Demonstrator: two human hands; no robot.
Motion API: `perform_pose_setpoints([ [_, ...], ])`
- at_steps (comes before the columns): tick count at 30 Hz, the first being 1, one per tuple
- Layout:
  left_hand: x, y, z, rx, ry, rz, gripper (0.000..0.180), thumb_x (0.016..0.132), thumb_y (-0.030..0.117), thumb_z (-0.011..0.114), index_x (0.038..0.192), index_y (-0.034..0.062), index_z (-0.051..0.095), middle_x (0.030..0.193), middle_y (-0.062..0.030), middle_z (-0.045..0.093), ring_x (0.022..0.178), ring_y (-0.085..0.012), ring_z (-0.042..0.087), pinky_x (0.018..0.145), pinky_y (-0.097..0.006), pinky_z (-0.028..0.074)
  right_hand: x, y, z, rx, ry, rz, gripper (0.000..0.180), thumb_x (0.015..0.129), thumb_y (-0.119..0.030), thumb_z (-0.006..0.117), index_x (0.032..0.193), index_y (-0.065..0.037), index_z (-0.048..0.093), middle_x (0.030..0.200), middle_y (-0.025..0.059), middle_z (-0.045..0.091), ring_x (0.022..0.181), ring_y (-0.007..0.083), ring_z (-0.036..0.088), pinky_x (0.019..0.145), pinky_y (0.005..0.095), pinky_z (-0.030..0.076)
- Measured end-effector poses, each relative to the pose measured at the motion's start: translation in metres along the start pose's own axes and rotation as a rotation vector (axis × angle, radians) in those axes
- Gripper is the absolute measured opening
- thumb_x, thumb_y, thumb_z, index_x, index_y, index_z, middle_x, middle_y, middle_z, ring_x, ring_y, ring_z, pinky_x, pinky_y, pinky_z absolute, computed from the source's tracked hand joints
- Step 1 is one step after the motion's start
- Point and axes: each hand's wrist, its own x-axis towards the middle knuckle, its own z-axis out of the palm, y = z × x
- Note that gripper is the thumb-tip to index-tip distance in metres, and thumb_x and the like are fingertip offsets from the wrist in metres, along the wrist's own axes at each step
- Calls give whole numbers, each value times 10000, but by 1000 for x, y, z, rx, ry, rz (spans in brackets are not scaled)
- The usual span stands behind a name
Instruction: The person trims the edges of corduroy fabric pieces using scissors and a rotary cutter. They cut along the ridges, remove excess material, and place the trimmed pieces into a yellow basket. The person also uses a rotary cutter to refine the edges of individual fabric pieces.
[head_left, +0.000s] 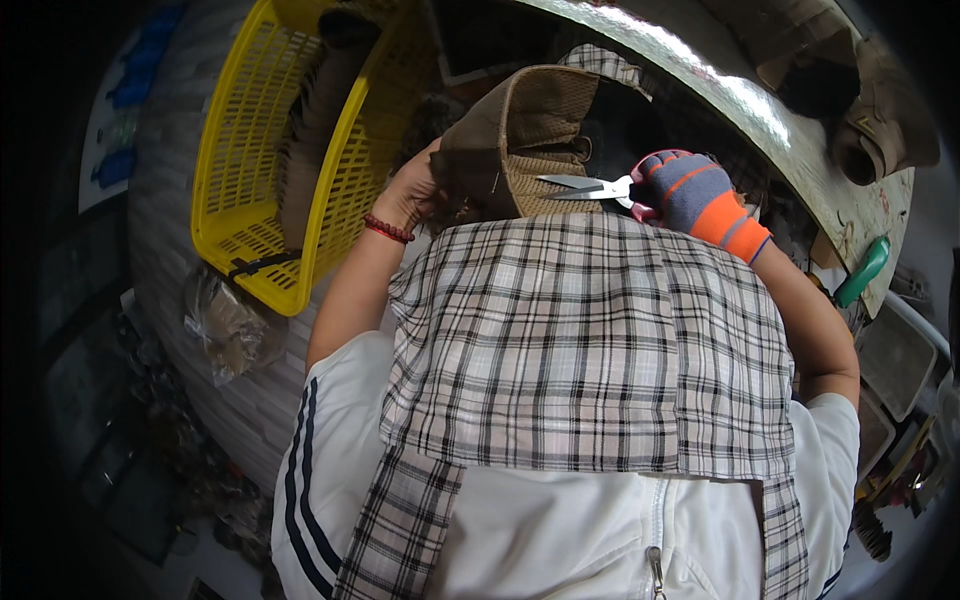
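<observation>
My bare left hand [413, 192], with a red bead bracelet at its wrist, grips the left side of a brown curved piece [545, 100] with a ribbed tan lining, perhaps a boot upper. Its fingers are partly hidden by the piece. In a grey and orange glove, my right hand [692, 196] is closed round the pink handles of a pair of scissors [590, 188]. The scissor blades are slightly apart and point left, in front of the piece's ribbed inside. Below them, a plaid apron [540, 340] covers my lap.
On the left stands a yellow slatted basket [335, 190] with a stack of brown pieces [305, 150] inside. A clear plastic bag [232, 325] lies beside it. The worktable [800, 160] curves along the upper right, bearing more brown pieces [865, 135]. A green-handled tool [862, 273] sits by its edge.
</observation>
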Motion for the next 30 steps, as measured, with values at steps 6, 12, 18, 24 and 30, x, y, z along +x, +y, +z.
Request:
perform_pose_setpoints([
  [6,6,-2,-6,38,-12,6,376,775,-7,731,1129,4,606,1063,-133,652,916,-180,655,833,-292,563,-5,2,-7,-20,-98,142,260,770,-313,720,934,-121,658,853,35,694,792,224,677,667,324,534],
  [12,6,-6,-7,83,26,13,363,793,2,718,1136,-2,602,1073,-147,648,917,-202,660,858,-310,555,-7,3,-7,35,4,88,277,733,-293,750,919,-110,657,825,52,669,787,238,653,654,330,529],
  [18,2,-2,-6,30,-59,34,350,825,35,692,1157,-18,593,1090,-160,648,906,-226,678,852,-319,559,-4,3,-3,-2,-9,70,264,757,-290,736,935,-114,652,843,40,679,765,236,659,659,321,536],
  [24,4,-4,-7,37,19,-9,419,749,-35,738,1145,-13,604,1088,-155,651,1005,-226,640,874,-330,550,-19,0,-20,-43,-4,192,250,782,-301,714,942,-118,652,845,33,686,750,223,669,648,314,536],
  [30,16,-12,-23,138,85,-55,448,716,-53,753,1138,-2,612,1081,-141,654,1013,-215,629,882,-327,545,18,-20,-34,-122,71,68,269,805,-334,682,988,-137,663,847,56,688,757,253,675,629,367,543],
])
